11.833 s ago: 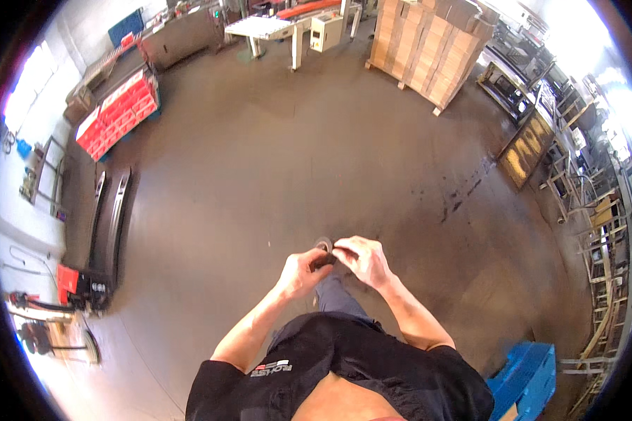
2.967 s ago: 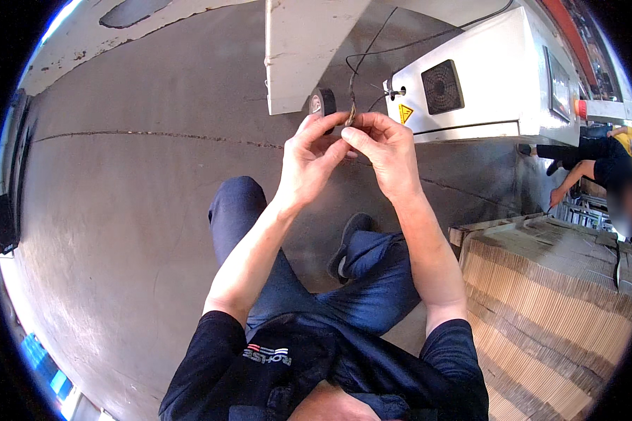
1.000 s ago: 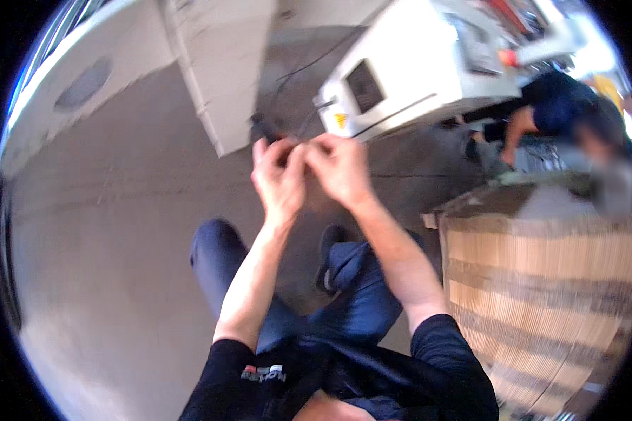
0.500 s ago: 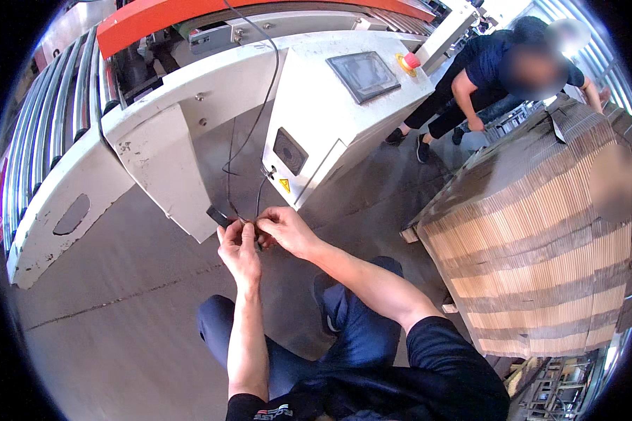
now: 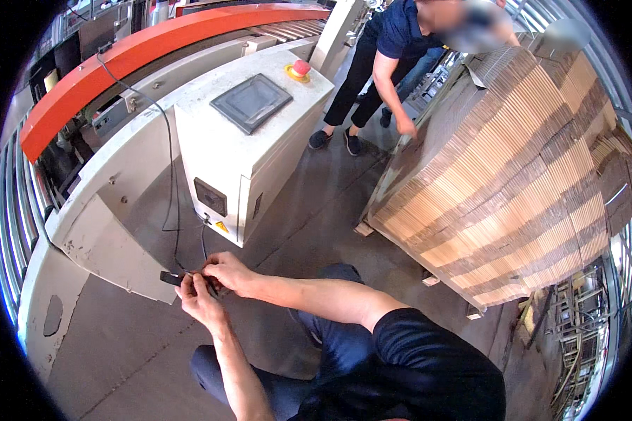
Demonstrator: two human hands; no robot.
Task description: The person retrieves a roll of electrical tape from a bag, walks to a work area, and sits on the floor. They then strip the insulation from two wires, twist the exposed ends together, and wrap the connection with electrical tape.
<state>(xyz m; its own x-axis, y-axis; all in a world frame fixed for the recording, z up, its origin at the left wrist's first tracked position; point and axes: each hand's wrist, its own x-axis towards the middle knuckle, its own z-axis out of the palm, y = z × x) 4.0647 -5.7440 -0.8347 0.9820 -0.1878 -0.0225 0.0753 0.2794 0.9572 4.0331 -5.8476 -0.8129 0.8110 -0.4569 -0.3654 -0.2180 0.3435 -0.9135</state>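
Note:
My left hand (image 5: 202,303) and my right hand (image 5: 226,272) meet low in front of the white control cabinet (image 5: 214,151), both with fingers pinched. Between the fingertips are the ends of thin dark cables; the exact joint is hidden by the fingers. One black cable (image 5: 170,161) hangs down from the orange beam to my hands. A second, shorter cable (image 5: 203,242) runs from the cabinet's lower corner to the same spot. A small black thing (image 5: 168,278), like a roll of tape seen edge-on, sticks out beside my left fingers.
The cabinet carries a screen (image 5: 251,102) and a red stop button (image 5: 300,69). Left stand the roller conveyor (image 5: 10,210) and its white frame (image 5: 112,245); an orange beam (image 5: 154,56) crosses above. At right, a person (image 5: 393,63) bends over stacked cardboard (image 5: 498,189) on a pallet.
The view has swung to the right, so the cabinet and my hands appear farther left. My hands remain pinched together at the cables. The other person still leans over the cardboard stack.

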